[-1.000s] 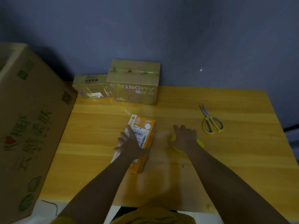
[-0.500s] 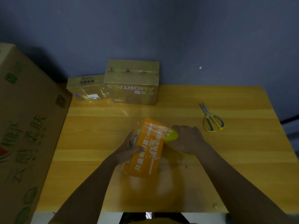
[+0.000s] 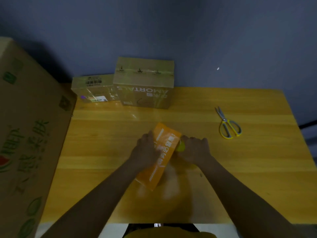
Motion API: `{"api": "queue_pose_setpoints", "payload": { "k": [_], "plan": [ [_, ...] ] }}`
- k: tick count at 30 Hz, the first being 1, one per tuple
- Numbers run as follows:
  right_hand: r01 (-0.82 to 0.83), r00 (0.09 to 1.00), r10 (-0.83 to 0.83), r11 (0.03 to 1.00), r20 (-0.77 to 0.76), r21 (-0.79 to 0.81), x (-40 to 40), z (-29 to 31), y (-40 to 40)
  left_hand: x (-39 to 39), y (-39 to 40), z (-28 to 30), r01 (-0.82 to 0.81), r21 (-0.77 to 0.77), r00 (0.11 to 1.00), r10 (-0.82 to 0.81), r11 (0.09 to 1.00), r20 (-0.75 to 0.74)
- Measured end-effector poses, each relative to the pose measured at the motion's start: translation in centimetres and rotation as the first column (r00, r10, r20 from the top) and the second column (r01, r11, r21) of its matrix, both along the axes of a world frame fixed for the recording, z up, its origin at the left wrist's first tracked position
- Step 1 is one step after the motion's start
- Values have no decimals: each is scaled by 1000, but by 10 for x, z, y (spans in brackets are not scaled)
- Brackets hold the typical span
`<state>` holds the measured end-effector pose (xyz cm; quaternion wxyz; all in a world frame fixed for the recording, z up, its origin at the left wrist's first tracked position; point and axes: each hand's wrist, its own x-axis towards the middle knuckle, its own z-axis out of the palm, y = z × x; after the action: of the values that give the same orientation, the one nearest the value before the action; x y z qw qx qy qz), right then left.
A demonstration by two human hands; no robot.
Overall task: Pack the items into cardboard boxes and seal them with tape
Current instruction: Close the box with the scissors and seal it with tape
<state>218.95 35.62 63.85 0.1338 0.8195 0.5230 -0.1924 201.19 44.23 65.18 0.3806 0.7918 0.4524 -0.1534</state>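
A small orange box [image 3: 160, 157] with white print lies tilted on the wooden table [image 3: 240, 160] in front of me. My left hand [image 3: 145, 152] grips its left side, fingers curled over the edge. My right hand [image 3: 195, 152] holds a yellow tape roll [image 3: 181, 146] pressed against the box's right side; most of the roll is hidden under the hand. Clear tape shines across the box's face.
Two taped cardboard boxes, a flat one [image 3: 93, 89] and a taller one [image 3: 145, 85], stand at the table's back edge against the wall. Yellow-handled scissors [image 3: 227, 125] lie at the right. A large printed carton [image 3: 29, 134] stands at the left.
The orange box has been turned over from its label side onto another face and rotated further. My right hand with the tape roll has come against its right side.
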Motion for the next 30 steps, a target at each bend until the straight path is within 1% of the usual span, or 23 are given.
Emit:
{"api": "queue_pose_setpoints", "payload": {
  "k": [2, 4, 5, 7, 8, 10, 12, 14, 18, 20, 22, 25, 28, 30],
  "plan": [
    [14, 1000, -14, 1000, 1, -15, -2, -1, 0, 13, -22, -2, -31, -58, 993, 25, 998, -112],
    [28, 999, -29, 1000, -21, -13, -3, -2, -1, 19, -32, -9, -9, -14, 976, 6, 1000, -218],
    [37, 998, -37, 999, -41, 8, -2, -2, -2, 21, -34, -12, -15, 30, 970, 22, 999, -241],
    [66, 993, -58, 995, -107, 72, 1, -1, -9, 21, -38, -20, -54, 124, 971, 81, 991, -226],
    [99, 983, -81, 990, -166, 102, 4, 1, -15, 21, -40, -24, -71, 164, 973, 104, 984, -205],
    [209, 941, -156, 966, -300, 153, 7, 3, -31, 20, -44, -30, -80, 209, 976, 120, 975, -182],
    [297, 903, -216, 939, -370, 175, 8, 10, -44, 20, -44, -33, -83, 228, 975, 126, 970, -182],
    [279, 911, -193, 939, -364, 199, 8, 22, -46, 21, -44, -34, -89, 244, 972, 138, 966, -190],
    [121, 978, -70, 957, -197, 263, 8, 61, -33, 25, -49, -34, -80, 275, 969, 140, 958, -205],
    [89, 988, -51, 959, -144, 270, 8, 75, -27, 28, -49, -32, -57, 279, 968, 121, 959, -221],
    [123, 983, -87, 968, -164, 221, 10, 78, -26, 29, -46, -33, -43, 258, 969, 103, 965, -224],
    [192, 955, -157, 974, -253, 119, 11, 63, -38, 28, -44, -34, -42, 264, 974, 99, 964, -206],
    [243, 930, -201, 965, -309, 103, 10, 43, -47, 26, -44, -35, -38, 273, 975, 95, 961, -199],
    [248, 927, -202, 962, -316, 113, 11, 35, -47, 26, -42, -34, -38, 261, 977, 91, 965, -194]
  ]
}}
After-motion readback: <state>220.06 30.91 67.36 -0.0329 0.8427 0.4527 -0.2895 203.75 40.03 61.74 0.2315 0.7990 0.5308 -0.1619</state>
